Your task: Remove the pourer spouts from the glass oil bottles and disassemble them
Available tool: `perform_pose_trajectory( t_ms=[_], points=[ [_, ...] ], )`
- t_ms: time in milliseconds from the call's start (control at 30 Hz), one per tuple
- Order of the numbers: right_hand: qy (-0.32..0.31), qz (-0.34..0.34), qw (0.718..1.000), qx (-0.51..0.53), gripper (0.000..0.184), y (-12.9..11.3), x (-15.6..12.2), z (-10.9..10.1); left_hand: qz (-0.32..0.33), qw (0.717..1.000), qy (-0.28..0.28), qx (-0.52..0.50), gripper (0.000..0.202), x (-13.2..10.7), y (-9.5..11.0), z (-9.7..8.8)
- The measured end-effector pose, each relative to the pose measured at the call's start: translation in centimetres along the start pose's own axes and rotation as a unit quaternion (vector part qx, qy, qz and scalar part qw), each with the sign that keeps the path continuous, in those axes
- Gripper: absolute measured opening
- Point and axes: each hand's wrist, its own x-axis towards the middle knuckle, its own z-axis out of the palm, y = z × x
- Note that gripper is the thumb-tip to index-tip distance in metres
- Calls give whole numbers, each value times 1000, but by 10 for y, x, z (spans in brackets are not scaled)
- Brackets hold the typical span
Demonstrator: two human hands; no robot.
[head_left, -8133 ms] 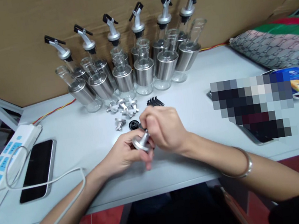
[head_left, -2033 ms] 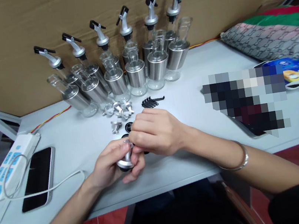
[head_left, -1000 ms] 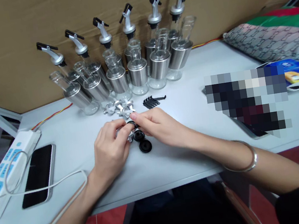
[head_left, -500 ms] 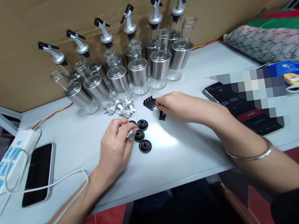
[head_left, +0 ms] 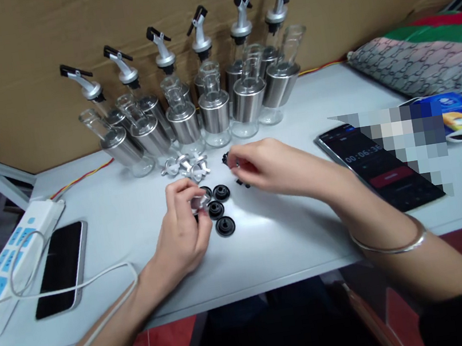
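Note:
My left hand point(head_left: 184, 220) is closed around a silver pourer spout point(head_left: 199, 202), holding it just above the table. Right beside it lie several round black stoppers point(head_left: 226, 226). My right hand point(head_left: 255, 163) is curled in a pinch over the small black levers point(head_left: 225, 159), covering most of them. Whether a lever is between its fingertips is hidden. Small black parts point(head_left: 243, 183) peek out below that hand. Between the hands and the bottles sits a heap of silver spouts point(head_left: 193, 167).
Glass bottles with steel sleeves point(head_left: 215, 111) stand in front, open-necked; the row behind wears pourers point(head_left: 165, 55). A dark phone point(head_left: 60, 268), a white cable point(head_left: 98, 271) and a power strip point(head_left: 18, 257) lie left. A phone with a running timer point(head_left: 370, 175) lies right.
My right hand has shifted slightly left over the black levers, covering more of them. My left hand has turned and its fingers have opened a little around the silver spout.

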Motion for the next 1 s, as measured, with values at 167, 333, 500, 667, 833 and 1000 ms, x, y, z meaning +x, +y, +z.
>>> perform_pose_trajectory(
  t_ms=[167, 333, 500, 667, 833, 1000],
  points=[
    [-14, -148, 979, 142, 21, -25, -2, 17, 19, 998, -29, -59, 28, -1, -3, 3],
    [30, -169, 972, 158, 10, -26, 0, 28, 53, 996, -2, -67, 50, -2, -6, 4],
    [135, -159, 956, 204, 11, -21, 2, 30, 122, 992, -40, -9, 65, 0, -6, 5],
    [166, -152, 948, 223, 13, -20, 1, 36, 138, 988, -59, 39, 54, 1, -6, 1],
    [140, -204, 945, 214, 20, -25, -1, 38, 103, 992, -27, 69, 44, -1, -12, 3],
    [99, -221, 935, 261, 51, -29, -3, 45, 68, 998, -1, 21, 56, -2, -15, 6]
  ],
)
